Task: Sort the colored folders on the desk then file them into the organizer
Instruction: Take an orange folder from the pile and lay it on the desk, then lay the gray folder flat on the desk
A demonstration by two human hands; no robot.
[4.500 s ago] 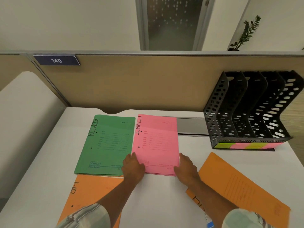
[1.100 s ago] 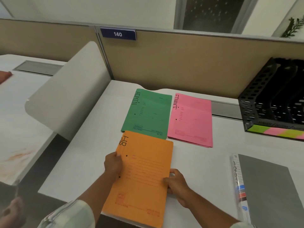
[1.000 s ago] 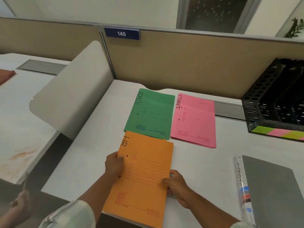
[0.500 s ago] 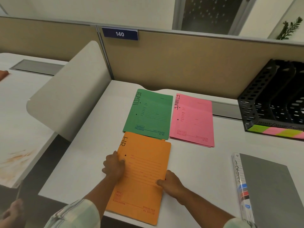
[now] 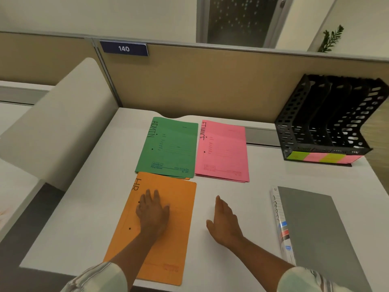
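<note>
Lengthwise away from the person, orange HR folder under flat left hand; right hand straight-fingered, empty.

- The flat orange paper folder under the left grip carries black handwritten "HR", two black dots and faint red print.
- Beyond that grip, the flat green paper folder has black "ADMIN" lettering and dark form lines.
- Beyond the right grip, the flat pink paper folder bears black "FINANCE".
- Right of the right grip, the flat grey binder has a white spine with blue, red and dark marks.
- The black perforated plastic organizer shows a pattern of slotted holes; its front label strip alternates yellow-green and pink.
- The surface is plain white.
- The sleeves are pale with thin stripes.
</note>
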